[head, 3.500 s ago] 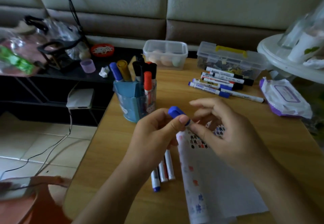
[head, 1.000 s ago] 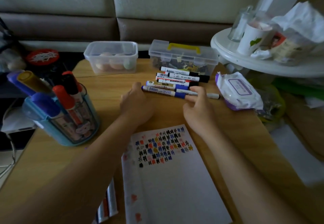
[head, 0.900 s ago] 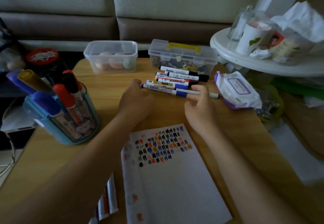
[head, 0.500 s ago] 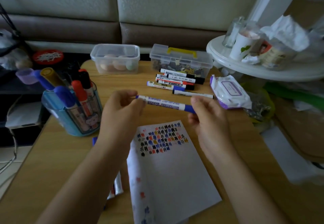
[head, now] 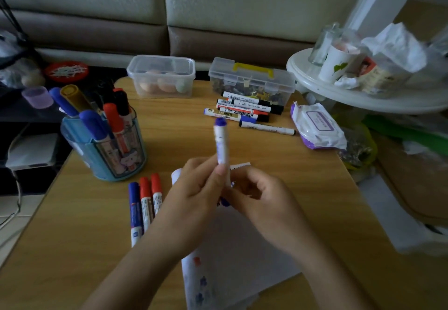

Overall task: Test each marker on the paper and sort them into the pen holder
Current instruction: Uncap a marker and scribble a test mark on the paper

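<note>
My left hand [head: 194, 195] grips a blue-ended white marker [head: 221, 140] that stands nearly upright above the white paper [head: 237, 256]. My right hand [head: 261, 200] is closed around the marker's lower end, where a bit of blue shows between the fingers. The blue pen holder [head: 106, 149] stands at the left and holds several markers. Three markers [head: 145, 203], one blue and two red, lie left of the paper. Several more markers [head: 244, 112] lie in a row at the far side of the table.
Two clear plastic boxes [head: 162, 76] [head: 252, 80] stand at the table's far edge. A wet-wipe pack [head: 316, 125] lies at the right. A white round stand [head: 363, 96] with cups and clutter is beyond the right edge. Cables and a white box [head: 31, 149] are on the floor at left.
Both hands took a blue marker from the far row, carried it back over the paper and turned it from level to upright. The view shifted down and back.
</note>
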